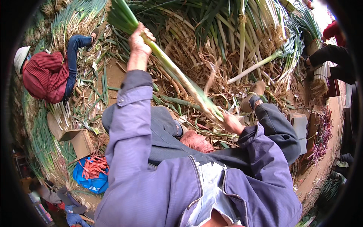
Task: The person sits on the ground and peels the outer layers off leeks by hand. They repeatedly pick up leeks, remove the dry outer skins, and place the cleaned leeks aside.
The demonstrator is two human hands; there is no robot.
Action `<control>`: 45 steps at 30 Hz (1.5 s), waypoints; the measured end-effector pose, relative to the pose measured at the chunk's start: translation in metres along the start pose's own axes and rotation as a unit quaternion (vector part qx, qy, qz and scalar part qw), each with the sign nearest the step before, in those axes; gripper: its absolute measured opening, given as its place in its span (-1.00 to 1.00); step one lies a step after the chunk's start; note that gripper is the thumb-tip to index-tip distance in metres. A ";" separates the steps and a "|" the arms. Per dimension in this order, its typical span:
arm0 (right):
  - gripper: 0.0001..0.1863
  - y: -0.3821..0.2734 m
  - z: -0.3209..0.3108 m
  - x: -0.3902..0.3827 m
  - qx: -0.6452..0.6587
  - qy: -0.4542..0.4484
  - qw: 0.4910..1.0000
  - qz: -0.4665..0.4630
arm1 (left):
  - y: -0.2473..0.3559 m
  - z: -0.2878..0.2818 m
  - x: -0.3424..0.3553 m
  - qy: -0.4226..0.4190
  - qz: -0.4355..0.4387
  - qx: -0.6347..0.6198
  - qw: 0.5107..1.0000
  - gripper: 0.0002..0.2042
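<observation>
Your left fingers [148, 36] wrap the long onion [172, 69] near frame top; right fingers [227, 116] clasp its lower end; best peel gently lengthwise.

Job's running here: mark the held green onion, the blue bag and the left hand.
Held green onion [172, 67]: head view, middle of its stalk.
Blue bag [84, 181]: head view, on its side wall.
Left hand [138, 42]: head view, middle of the hand.

The leek [172, 67] is green-white, the jacket [159, 189] purple.
</observation>
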State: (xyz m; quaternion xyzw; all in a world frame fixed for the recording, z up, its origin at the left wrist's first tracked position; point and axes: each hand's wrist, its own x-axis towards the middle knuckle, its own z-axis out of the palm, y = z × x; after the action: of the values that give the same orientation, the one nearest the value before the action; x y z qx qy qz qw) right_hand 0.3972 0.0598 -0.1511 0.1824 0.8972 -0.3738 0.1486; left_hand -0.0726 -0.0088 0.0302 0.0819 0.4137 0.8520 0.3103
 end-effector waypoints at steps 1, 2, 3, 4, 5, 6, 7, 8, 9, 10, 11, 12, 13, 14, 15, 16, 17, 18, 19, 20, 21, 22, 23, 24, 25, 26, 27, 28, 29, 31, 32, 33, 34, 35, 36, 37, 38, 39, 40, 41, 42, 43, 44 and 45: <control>-0.54 0.040 0.023 -0.021 -0.058 -0.114 0.990 0.058 | 0.020 0.002 0.006 -0.019 0.010 0.010 1.000 -0.75; -0.50 0.066 0.032 -0.036 -0.131 -0.238 0.956 0.107 | 0.042 -0.010 0.019 -0.055 0.026 0.007 0.998 -0.75; -0.47 0.078 0.030 -0.045 -0.183 -0.310 0.921 0.148 | 0.054 0.003 0.032 -0.075 0.043 0.012 0.996 -0.76; -0.44 0.079 0.020 -0.039 -0.210 -0.326 0.909 0.152 | 0.066 0.009 0.034 -0.082 0.059 0.015 0.995 -0.77; -0.41 0.069 0.001 -0.016 -0.209 -0.277 0.930 0.124 | 0.078 0.002 0.027 -0.076 0.075 0.019 0.994 -0.78; -0.28 0.055 -0.025 0.009 -0.110 -0.156 0.980 0.062 | 0.078 0.007 0.024 -0.086 0.078 0.020 0.993 -0.80; -0.22 -0.008 -0.062 0.031 0.047 0.034 0.998 0.001 | 0.073 0.003 0.028 -0.087 0.045 0.007 0.995 -0.79; -0.16 -0.036 -0.087 0.051 0.100 0.142 0.983 -0.059 | 0.062 0.020 0.023 -0.074 0.054 0.009 0.996 -0.78; -0.10 -0.066 -0.109 0.078 0.125 0.174 0.976 -0.041 | 0.039 0.041 0.005 -0.061 0.056 0.013 0.996 -0.78; -0.06 -0.100 -0.132 0.099 0.154 0.216 0.961 -0.081 | 0.026 0.061 -0.016 -0.068 0.052 0.021 0.996 -0.75; -0.10 -0.145 -0.154 0.108 0.216 0.209 0.949 -0.096 | 0.019 0.069 -0.031 -0.089 0.028 0.000 0.996 -0.72; -0.26 -0.165 -0.159 0.127 0.213 0.256 0.931 -0.148 | 0.010 0.077 -0.044 -0.138 0.003 -0.007 0.990 -0.71; -0.50 -0.187 -0.169 0.132 0.215 0.235 0.934 -0.164 | 0.004 0.079 -0.052 -0.182 -0.021 -0.015 0.983 -0.70; -0.57 -0.193 -0.166 0.136 0.131 0.270 0.942 -0.151 | 0.002 0.077 -0.051 -0.183 -0.009 -0.020 0.983 -0.70; -0.62 -0.197 -0.164 0.137 0.047 0.303 0.942 -0.138 | -0.003 0.072 -0.050 -0.184 0.002 -0.024 0.983 -0.70; -0.64 -0.200 -0.160 0.134 0.054 0.305 0.943 -0.121 | -0.007 0.069 -0.048 -0.185 0.014 -0.028 0.982 -0.69; -0.63 -0.203 -0.153 0.134 -0.011 0.322 0.944 -0.077 | -0.014 0.069 -0.048 -0.168 0.013 -0.036 0.985 -0.69; -0.65 -0.204 -0.149 0.132 -0.038 0.339 0.937 -0.072 | -0.020 0.070 -0.048 -0.145 0.022 -0.042 0.988 -0.71; -0.67 -0.204 -0.146 0.130 -0.065 0.357 0.929 -0.067 | -0.025 0.069 -0.048 -0.123 0.031 -0.048 0.991 -0.72; -0.67 -0.206 -0.144 0.127 -0.100 0.354 0.928 -0.053 | -0.029 0.068 -0.050 -0.095 0.020 -0.072 0.993 -0.74; -0.68 -0.206 -0.143 0.124 -0.135 0.350 0.926 -0.039 | -0.032 0.067 -0.050 -0.063 0.016 -0.080 0.995 -0.77; -0.68 -0.200 -0.142 0.129 -0.182 0.376 0.907 -0.053 | -0.033 0.066 -0.049 -0.045 0.018 -0.078 0.996 -0.78; -0.66 -0.199 -0.145 0.128 -0.201 0.368 0.906 -0.059 | -0.033 0.067 -0.046 -0.028 0.021 -0.077 0.996 -0.79; -0.64 -0.199 -0.147 0.126 -0.219 0.360 0.904 -0.065 | -0.034 0.066 -0.044 -0.010 0.020 -0.078 0.997 -0.79; -0.62 -0.199 -0.150 0.125 -0.237 0.352 0.903 -0.071 | -0.036 0.066 -0.042 0.008 0.019 -0.079 0.997 -0.80; -0.60 -0.198 -0.150 0.125 -0.243 0.346 0.902 -0.080 | -0.036 0.065 -0.042 0.026 0.018 -0.079 0.996 -0.80; -0.60 -0.197 -0.150 0.125 -0.247 0.340 0.903 -0.085 | -0.036 0.065 -0.042 0.034 0.021 -0.073 0.997 -0.81; -0.60 -0.195 -0.150 0.124 -0.251 0.334 0.904 -0.090 | -0.037 0.065 -0.043 0.042 0.023 -0.067 0.997 -0.81; -0.60 -0.194 -0.151 0.125 -0.255 0.329 0.904 -0.096 | -0.036 0.066 -0.044 0.049 0.027 -0.061 0.997 -0.81; -0.67 -0.191 -0.145 0.127 -0.240 0.314 0.912 -0.108 | -0.035 0.068 -0.048 0.072 0.037 -0.047 0.996 -0.83; -0.69 -0.185 -0.137 0.128 -0.238 0.332 0.903 -0.130 | -0.032 0.070 -0.049 0.090 0.041 -0.040 0.994 -0.83; -0.71 -0.180 -0.130 0.127 -0.237 0.349 0.894 -0.150 | -0.030 0.072 -0.051 0.109 0.042 -0.035 0.992 -0.84; -0.78 -0.175 -0.125 0.126 -0.225 0.357 0.884 -0.203 | -0.027 0.072 -0.047 0.133 0.042 -0.022 0.990 -0.82; -0.84 -0.171 -0.121 0.120 -0.230 0.331 0.885 -0.234 | -0.023 0.071 -0.043 0.159 0.044 0.002 0.986 -0.84; -0.88 -0.170 -0.120 0.111 -0.215 0.313 0.887 -0.263 | -0.015 0.072 -0.041 0.176 0.045 0.015 0.983 -0.84; -0.91 -0.168 -0.121 0.103 -0.199 0.294 0.888 -0.291 | -0.007 0.071 -0.038 0.192 0.046 0.029 0.980 -0.85; -0.93 -0.163 -0.120 0.101 -0.103 0.314 0.877 -0.349 | 0.001 0.060 -0.028 0.165 0.059 0.005 0.984 -0.84; -0.93 -0.160 -0.118 0.100 0.024 0.300 0.879 -0.370 | 0.007 0.051 -0.021 0.142 0.062 0.026 0.988 -0.82; -0.90 -0.158 -0.118 0.095 0.210 0.255 0.892 -0.309 | 0.012 0.044 -0.012 0.108 0.053 0.013 0.993 -0.81; -0.87 -0.162 -0.119 0.089 0.390 0.197 0.868 -0.237 | 0.020 0.036 -0.006 0.076 0.046 0.001 0.996 -0.80; -0.79 -0.171 -0.126 0.081 0.363 0.218 0.876 -0.229 | 0.026 0.026 0.001 0.052 0.037 0.006 0.998 -0.80; -0.79 -0.185 -0.127 0.067 0.431 0.169 0.867 -0.184 | 0.031 0.013 0.008 0.020 0.027 -0.008 0.999 -0.79; -0.79 -0.185 -0.119 0.068 0.351 0.219 0.865 -0.285 | 0.036 0.008 0.015 0.000 0.023 -0.012 1.000 -0.78; -0.78 -0.192 -0.115 0.068 0.266 0.262 0.846 -0.381 | 0.041 0.003 0.018 -0.017 0.019 -0.015 1.000 -0.77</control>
State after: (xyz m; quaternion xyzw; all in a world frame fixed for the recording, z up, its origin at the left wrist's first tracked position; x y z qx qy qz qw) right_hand 0.2379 0.0325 0.0179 -0.0503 0.7680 -0.5636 -0.3001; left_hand -0.1040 -0.0150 0.0608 0.0992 0.3935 0.8626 0.3020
